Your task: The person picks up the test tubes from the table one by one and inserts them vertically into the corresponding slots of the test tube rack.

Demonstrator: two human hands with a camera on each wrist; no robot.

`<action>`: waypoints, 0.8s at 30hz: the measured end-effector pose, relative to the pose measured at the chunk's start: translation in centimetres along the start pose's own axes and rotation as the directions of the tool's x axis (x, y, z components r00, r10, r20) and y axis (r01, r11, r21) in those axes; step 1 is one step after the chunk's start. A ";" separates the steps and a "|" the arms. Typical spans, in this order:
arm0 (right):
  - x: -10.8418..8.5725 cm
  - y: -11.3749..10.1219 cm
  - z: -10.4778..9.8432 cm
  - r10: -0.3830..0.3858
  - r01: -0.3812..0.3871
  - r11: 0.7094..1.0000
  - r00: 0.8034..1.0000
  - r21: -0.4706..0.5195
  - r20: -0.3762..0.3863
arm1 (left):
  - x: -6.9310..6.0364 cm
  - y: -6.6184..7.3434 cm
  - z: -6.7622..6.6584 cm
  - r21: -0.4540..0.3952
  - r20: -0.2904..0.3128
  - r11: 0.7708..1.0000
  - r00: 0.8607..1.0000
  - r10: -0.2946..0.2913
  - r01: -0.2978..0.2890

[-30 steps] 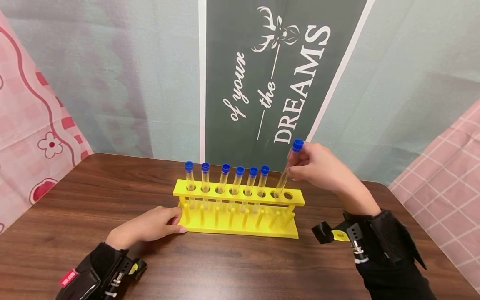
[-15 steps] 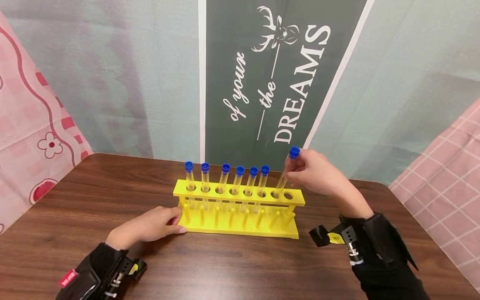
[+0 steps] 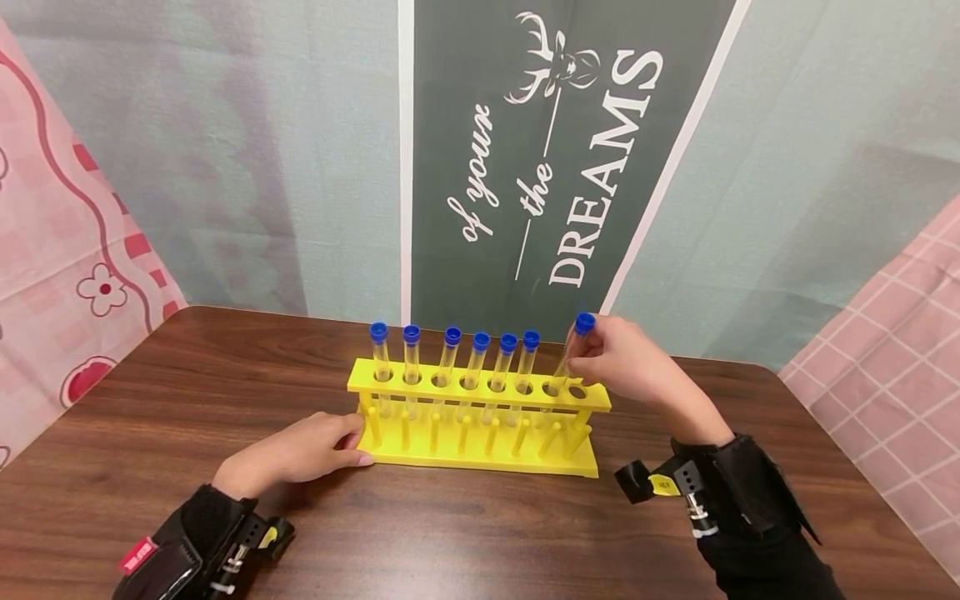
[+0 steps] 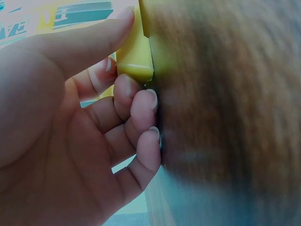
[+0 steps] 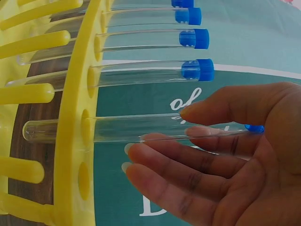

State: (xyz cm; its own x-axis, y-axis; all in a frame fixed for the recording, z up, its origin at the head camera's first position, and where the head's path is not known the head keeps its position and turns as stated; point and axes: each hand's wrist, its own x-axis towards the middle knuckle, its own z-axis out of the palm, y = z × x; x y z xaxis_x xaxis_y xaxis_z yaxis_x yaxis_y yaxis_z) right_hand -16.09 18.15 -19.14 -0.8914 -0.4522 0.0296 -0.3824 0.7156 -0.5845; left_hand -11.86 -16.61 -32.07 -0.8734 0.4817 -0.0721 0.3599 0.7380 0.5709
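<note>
A yellow test tube rack (image 3: 480,459) stands on the table. At its left end, my left hand (image 3: 300,450) grips the base (image 4: 136,59), thumb on one face and fingertips against the end. My right hand (image 3: 633,360) pinches a clear test tube (image 5: 127,128) with a blue cap between thumb and fingers. This tube leans slightly, and its rounded lower end has passed through the second hole from the right. Several capped test tubes (image 3: 476,367) fill the holes to its left. The rightmost hole (image 5: 84,181) holds no tube.
A row of yellow pegs (image 3: 464,435) rises from the rack's base. The brown wooden table (image 3: 450,542) spreads around the rack. Behind it hangs a cloth backdrop (image 3: 337,167) with a dark lettered panel. Pink patterned cloth (image 3: 900,375) hangs at both sides.
My right hand has moved down and slightly left, lowering the test tube deeper through the second hole from the right. My left hand and the rack have stayed put.
</note>
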 end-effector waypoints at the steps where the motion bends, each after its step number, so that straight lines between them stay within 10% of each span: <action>1: 0.0 0.1 0.1 0.000 0.000 1.000 1.000 0.006 0.001 | 0.0 0.0 0.0 0.001 -0.001 1.000 1.000 0.000 0.000; 24: 0.2 1.2 1.4 0.052 -0.052 0.999 0.998 -0.012 0.037 | -0.1 0.1 -0.2 -0.024 0.016 1.000 1.000 0.000 0.000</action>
State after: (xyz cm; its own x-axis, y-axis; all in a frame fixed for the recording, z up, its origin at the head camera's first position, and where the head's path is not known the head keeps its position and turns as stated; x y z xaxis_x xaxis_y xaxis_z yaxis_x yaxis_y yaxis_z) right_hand -16.37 18.11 -20.99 -0.9006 -0.4335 -0.0309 -0.3386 0.7444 -0.5756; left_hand -11.79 -16.70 -31.88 -0.8680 0.4893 -0.0853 0.3515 0.7264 0.5905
